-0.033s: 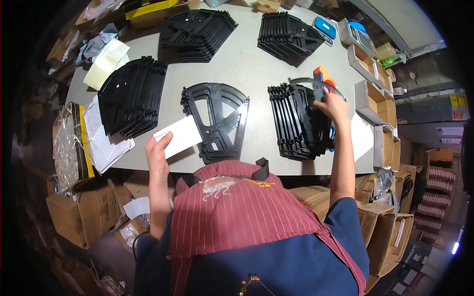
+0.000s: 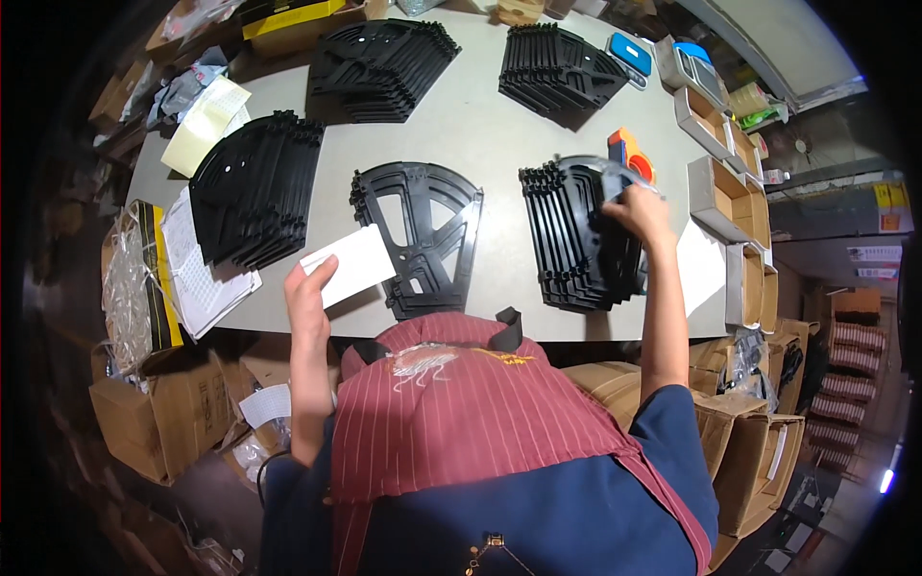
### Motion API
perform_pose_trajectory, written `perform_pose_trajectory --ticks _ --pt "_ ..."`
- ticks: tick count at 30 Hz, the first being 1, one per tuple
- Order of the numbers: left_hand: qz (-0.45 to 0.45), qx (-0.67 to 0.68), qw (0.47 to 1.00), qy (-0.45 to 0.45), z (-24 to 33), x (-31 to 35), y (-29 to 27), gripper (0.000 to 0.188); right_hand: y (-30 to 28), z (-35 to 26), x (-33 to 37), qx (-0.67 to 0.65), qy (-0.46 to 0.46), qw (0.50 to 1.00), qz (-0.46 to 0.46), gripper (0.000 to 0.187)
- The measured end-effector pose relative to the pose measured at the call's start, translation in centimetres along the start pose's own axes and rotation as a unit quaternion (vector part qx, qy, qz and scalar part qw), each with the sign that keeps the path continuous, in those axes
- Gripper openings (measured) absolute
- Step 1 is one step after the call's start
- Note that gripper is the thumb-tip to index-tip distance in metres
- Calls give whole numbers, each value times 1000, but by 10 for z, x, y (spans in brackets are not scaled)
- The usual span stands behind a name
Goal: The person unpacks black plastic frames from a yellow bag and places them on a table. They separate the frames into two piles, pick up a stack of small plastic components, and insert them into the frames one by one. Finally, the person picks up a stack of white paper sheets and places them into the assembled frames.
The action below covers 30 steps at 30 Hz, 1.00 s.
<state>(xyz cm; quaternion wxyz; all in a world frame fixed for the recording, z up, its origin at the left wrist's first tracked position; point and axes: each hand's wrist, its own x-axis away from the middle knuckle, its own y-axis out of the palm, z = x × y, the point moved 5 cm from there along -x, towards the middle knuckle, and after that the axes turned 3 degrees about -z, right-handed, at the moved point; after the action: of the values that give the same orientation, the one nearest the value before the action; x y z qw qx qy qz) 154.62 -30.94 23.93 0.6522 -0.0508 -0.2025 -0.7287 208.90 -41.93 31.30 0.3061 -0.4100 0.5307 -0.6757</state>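
My left hand (image 2: 307, 298) is closed on a white card or thin pad (image 2: 357, 267), with the thumb on top. The card's corner reaches over the edge of a single black fan-shaped plastic frame (image 2: 423, 245) lying flat in front of me. On the right, my right hand (image 2: 639, 213) is closed at the top of a stack of such black frames (image 2: 581, 245). Its fingers grip the edge of the uppermost frame, which is smeared by motion at its curved rim. Just beyond that hand lies an orange and blue tool (image 2: 629, 154), partly hidden.
More stacks of black frames stand at far left (image 2: 382, 69), far right (image 2: 559, 69) and left (image 2: 257, 187). Small open cardboard boxes (image 2: 722, 197) line the right edge. Papers (image 2: 197, 254) lie at the left; a blue-lidded case (image 2: 630, 55) sits at the back right.
My right hand has shifted slightly left and toward me with the frame's edge, uncovering more of the orange tool. My left hand and the white card have hardly moved.
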Motion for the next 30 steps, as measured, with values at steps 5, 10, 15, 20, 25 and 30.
perform_pose_trajectory --ticks 5,10,15,20,25,30 --pt "-60 0 998 11 16 4 37 18 24 -31 7 40 -24 999 -26 54" --pt "-54 0 998 32 22 7 36 18 -36 -125 21 -78 -134 983 100 36" --pt "-28 -12 999 26 20 11 21 19 10 -249 4 -338 -390 856 -29 16" --pt "0 2 1000 31 29 22 10 21 30 -308 -9 -257 -467 843 72 14" --pt "11 5 999 30 26 31 -4 19 24 -311 -27 -93 -363 925 61 32" --pt "-5 -12 999 33 15 29 -2 19 16 -290 -18 -135 -246 955 -92 68"
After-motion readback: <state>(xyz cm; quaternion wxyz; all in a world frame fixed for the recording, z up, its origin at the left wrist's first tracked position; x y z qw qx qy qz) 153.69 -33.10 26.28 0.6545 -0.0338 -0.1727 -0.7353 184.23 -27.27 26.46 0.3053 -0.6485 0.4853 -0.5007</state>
